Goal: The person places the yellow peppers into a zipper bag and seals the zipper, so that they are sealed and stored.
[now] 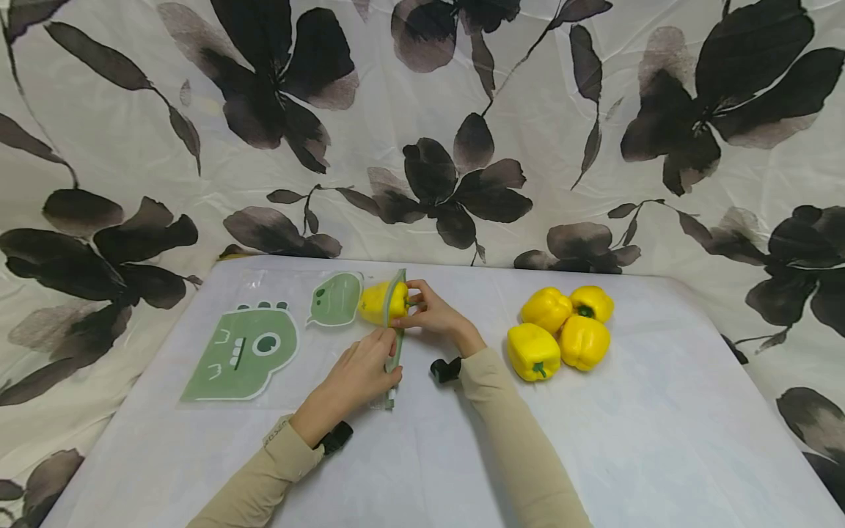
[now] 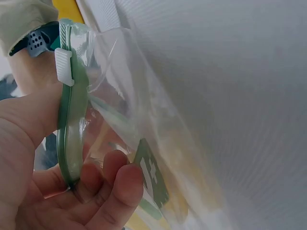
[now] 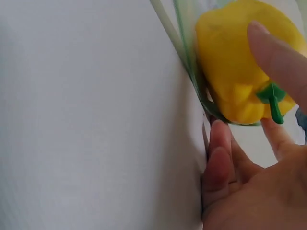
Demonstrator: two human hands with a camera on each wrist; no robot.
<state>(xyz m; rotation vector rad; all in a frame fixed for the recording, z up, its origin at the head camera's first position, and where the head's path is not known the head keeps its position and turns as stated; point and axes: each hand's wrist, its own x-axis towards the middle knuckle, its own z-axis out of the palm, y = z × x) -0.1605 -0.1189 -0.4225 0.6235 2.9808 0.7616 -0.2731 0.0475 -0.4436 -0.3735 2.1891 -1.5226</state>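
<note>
A clear zip bag with a green cartoon dinosaur print lies flat on the table, its mouth towards the right. One yellow bell pepper sits partly inside that mouth, its green stem pointing out. My right hand holds the pepper by its stem end, thumb along one side and fingers at the lower rim. Between thumb and fingers, my left hand grips the bag's green zip edge. A white slider shows on this edge in the left wrist view.
Several more yellow bell peppers stand grouped on the white-covered table, right of the right hand. Behind the table hangs a floral cloth. Each wrist wears a dark camera.
</note>
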